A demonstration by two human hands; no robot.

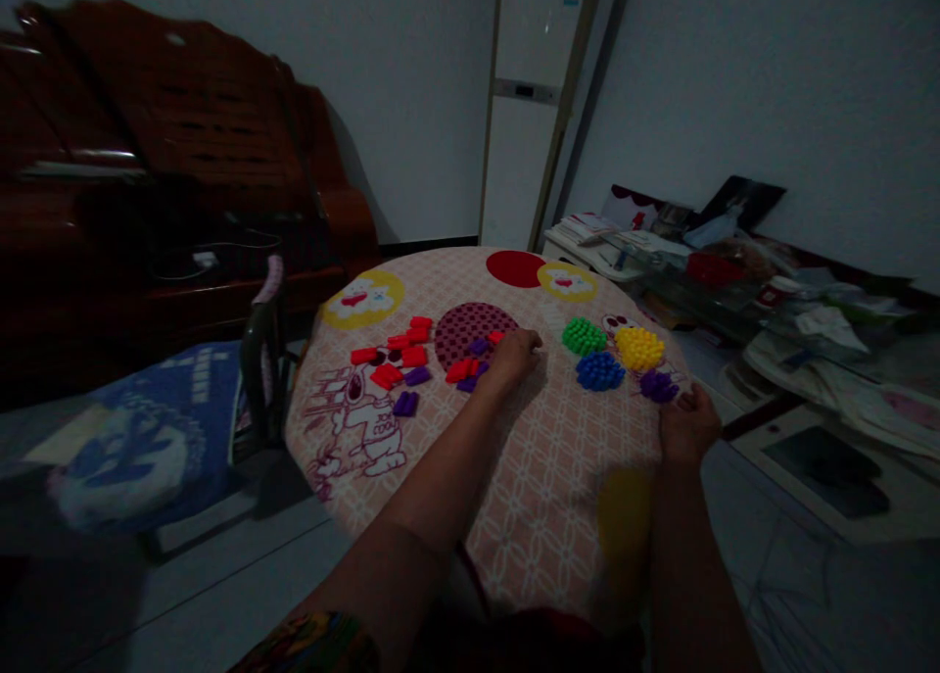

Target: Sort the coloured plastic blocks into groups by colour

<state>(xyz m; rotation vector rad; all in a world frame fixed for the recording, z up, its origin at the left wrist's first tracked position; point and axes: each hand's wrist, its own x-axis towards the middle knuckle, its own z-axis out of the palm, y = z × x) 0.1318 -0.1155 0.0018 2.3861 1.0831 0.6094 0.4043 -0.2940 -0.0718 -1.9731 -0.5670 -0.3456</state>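
Note:
My left hand (518, 357) is over the middle of the round table (543, 457), its fingers curled together. Anything in them is hidden. Beside it lie small red plastic pieces (461, 370) and purple ones (479, 346). More red pieces (414, 357) and purple pieces (405, 404) are scattered to the left. My right hand (691, 424) rests at the right edge with bent fingers, close to a purple cluster (659, 386); what they hold, if anything, I cannot make out. Green (584, 336), blue (600, 370) and yellow (638, 348) clusters of small pieces sit between my hands.
A patterned cloth covers the table. At left stands a chair with a blue cover (168, 428), with a wooden sofa (220, 164) behind it. A cluttered glass-topped stand (734, 291) lies along the right wall. A tall white cabinet-like unit (525, 164) stands at the back.

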